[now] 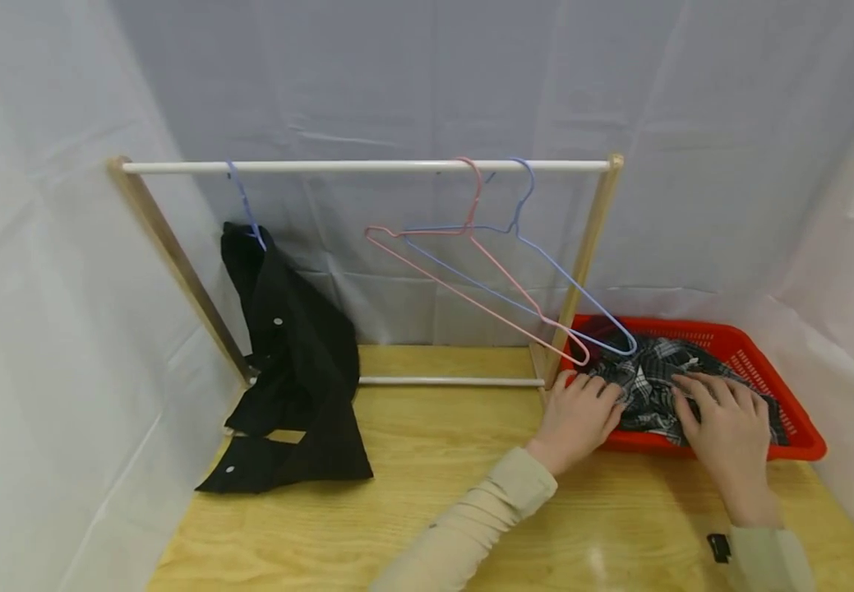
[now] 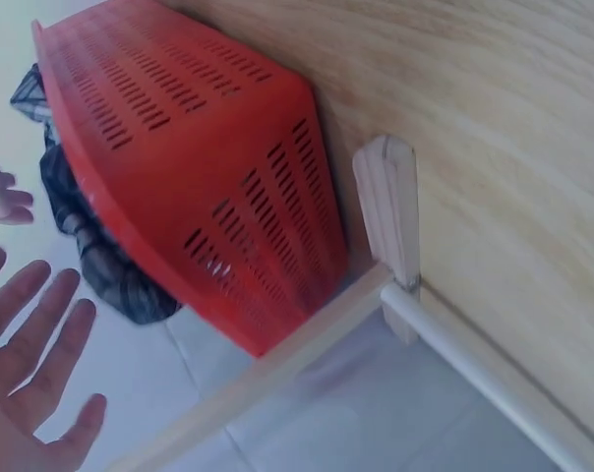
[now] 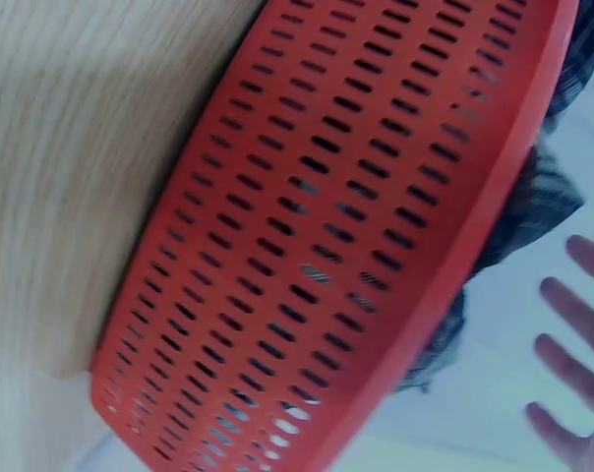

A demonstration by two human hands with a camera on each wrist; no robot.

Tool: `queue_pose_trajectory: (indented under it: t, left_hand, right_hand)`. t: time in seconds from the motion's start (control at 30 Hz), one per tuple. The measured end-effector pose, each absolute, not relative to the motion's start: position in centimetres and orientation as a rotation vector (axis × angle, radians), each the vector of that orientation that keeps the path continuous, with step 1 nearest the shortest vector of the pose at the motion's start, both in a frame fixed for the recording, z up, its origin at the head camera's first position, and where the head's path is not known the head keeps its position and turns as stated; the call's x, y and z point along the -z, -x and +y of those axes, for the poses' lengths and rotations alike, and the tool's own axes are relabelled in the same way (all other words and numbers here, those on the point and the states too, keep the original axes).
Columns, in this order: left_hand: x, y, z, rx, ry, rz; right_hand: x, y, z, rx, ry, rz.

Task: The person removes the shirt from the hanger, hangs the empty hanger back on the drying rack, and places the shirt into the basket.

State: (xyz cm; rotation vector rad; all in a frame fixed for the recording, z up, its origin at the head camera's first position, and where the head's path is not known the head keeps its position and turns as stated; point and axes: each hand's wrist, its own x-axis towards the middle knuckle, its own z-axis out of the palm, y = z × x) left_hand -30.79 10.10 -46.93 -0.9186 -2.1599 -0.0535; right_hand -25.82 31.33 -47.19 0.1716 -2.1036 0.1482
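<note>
A dark plaid garment lies bunched in a red plastic basket at the right. My left hand is over the basket's near left corner, fingers loosely bent. Above the garment's right part is my right hand, its fingers apart. The left wrist view has the left hand with spread fingers beyond the basket's rim, gripping nothing. In the right wrist view, the right hand also has separated fingers near the plaid cloth. Whether fingertips touch the cloth is unclear.
A wooden rack with a white rail stands behind. A pink hanger and a blue hanger hang at its right, overhanging the basket. A black garment hangs at left. A small black object lies near the right sleeve.
</note>
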Motion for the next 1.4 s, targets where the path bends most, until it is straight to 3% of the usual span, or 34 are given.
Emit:
queue_pose_trajectory:
  t: [0.9, 1.4]
  left_hand:
    - [45.6, 31.7, 1.2, 0.178, 0.81, -2.123]
    - [43.8, 31.2, -6.8, 0.303, 0.696, -2.192]
  right_hand:
    - [46.5, 26.7, 21.9, -0.233, -0.513, -1.949]
    - [45.7, 28.0, 16.7, -0.358, -0.637, -1.877]
